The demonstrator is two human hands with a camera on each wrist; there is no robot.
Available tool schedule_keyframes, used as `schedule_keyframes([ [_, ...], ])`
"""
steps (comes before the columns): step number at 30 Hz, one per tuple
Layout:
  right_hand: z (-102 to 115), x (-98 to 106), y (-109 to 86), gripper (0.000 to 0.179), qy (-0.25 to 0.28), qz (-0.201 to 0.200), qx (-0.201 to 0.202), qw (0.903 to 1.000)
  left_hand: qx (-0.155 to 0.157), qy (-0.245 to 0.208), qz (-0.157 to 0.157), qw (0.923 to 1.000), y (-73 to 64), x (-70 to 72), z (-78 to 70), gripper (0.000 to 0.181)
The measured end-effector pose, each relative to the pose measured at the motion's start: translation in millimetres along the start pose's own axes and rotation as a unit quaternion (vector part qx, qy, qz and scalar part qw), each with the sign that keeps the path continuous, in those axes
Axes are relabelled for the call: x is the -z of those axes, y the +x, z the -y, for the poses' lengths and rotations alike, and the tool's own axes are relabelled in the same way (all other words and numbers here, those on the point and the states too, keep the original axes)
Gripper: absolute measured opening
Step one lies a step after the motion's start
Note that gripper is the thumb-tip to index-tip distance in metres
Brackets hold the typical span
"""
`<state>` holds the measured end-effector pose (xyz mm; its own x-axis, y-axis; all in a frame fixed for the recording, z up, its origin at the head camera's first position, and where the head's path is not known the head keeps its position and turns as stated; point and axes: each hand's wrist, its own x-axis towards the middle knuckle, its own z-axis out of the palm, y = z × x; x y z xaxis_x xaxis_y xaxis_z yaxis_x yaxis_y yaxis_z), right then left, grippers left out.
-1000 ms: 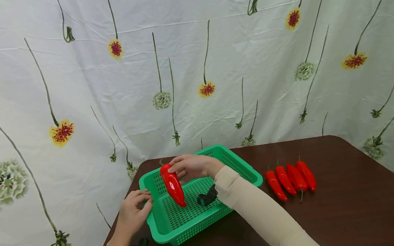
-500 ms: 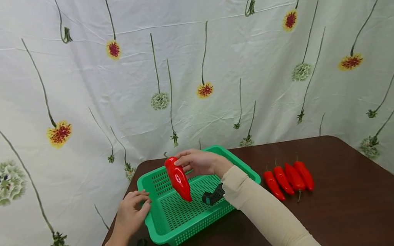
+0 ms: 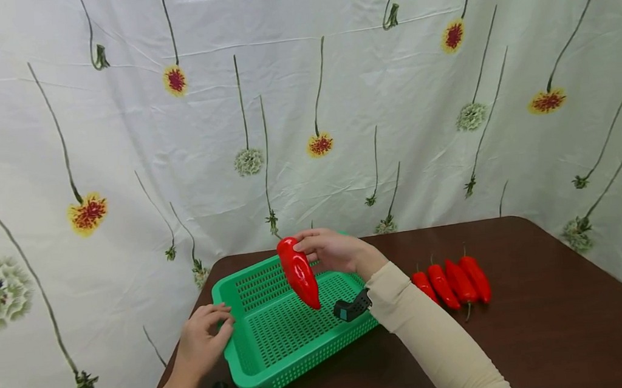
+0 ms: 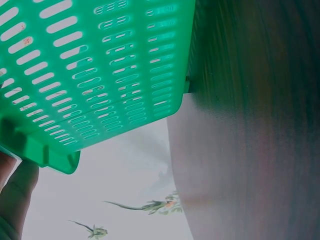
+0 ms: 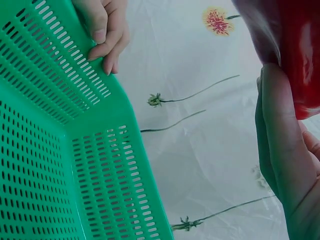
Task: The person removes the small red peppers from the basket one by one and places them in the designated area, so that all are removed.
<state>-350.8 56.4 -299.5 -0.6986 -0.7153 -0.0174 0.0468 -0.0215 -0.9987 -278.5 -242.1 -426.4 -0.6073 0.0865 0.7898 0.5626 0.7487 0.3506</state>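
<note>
My right hand (image 3: 337, 250) grips a glossy red pepper (image 3: 299, 274) near its stem end, holding it up above the green plastic basket (image 3: 302, 365) with the tip slanting down to the right. In the right wrist view the pepper (image 5: 305, 55) fills the upper right corner beside my fingers (image 5: 282, 115). My left hand (image 3: 204, 342) holds the basket's left rim. From the right wrist, its fingertips (image 5: 110, 57) show curled over that rim, and in the left wrist view a finger (image 4: 22, 187) lies against the rim's underside.
Several red peppers (image 3: 457, 283) lie side by side on the dark brown table (image 3: 545, 309), right of the basket. A white curtain (image 3: 201, 123) with printed flowers hangs behind the table. A black wrist device (image 3: 351, 305) sits on the right wrist.
My right hand has moved right and slightly up with the pepper, from the basket's left part towards its middle. The left hand stays at the rim. The head view has shifted slightly.
</note>
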Motion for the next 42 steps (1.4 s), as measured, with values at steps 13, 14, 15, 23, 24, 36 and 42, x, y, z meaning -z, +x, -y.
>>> schedule_keyframes([
  [13,-2,14,-25.2,0.038,0.013,-0.024,0.025,0.9993,0.009,0.010,0.016,0.9998,-2.1,0.6,2.6,0.015],
  [14,-2,16,-27.5,0.037,0.017,-0.026,0.028,0.9991,0.008,0.010,0.016,0.9998,-2.0,0.5,2.7,0.015],
  [15,-3,18,-29.9,0.036,0.018,-0.028,0.032,0.9989,0.007,0.010,0.016,0.9998,-2.0,0.4,2.8,0.014],
  [23,-8,29,-45.5,0.032,0.034,-0.034,0.058,0.9972,0.001,0.014,0.010,0.9998,-0.5,-0.2,3.6,0.015],
  [24,-9,30,-47.3,0.033,0.037,-0.037,0.058,0.9969,0.002,0.014,0.009,0.9998,-0.7,-0.2,3.4,0.015],
  [36,-14,46,-78.5,0.028,0.038,-0.057,0.083,0.9942,0.015,0.013,0.013,0.9997,-2.5,2.2,0.4,0.015],
  [42,-20,64,-98.8,0.027,0.037,-0.073,0.104,0.9913,0.004,0.016,0.009,0.9998,-2.2,1.3,-1.7,0.015],
])
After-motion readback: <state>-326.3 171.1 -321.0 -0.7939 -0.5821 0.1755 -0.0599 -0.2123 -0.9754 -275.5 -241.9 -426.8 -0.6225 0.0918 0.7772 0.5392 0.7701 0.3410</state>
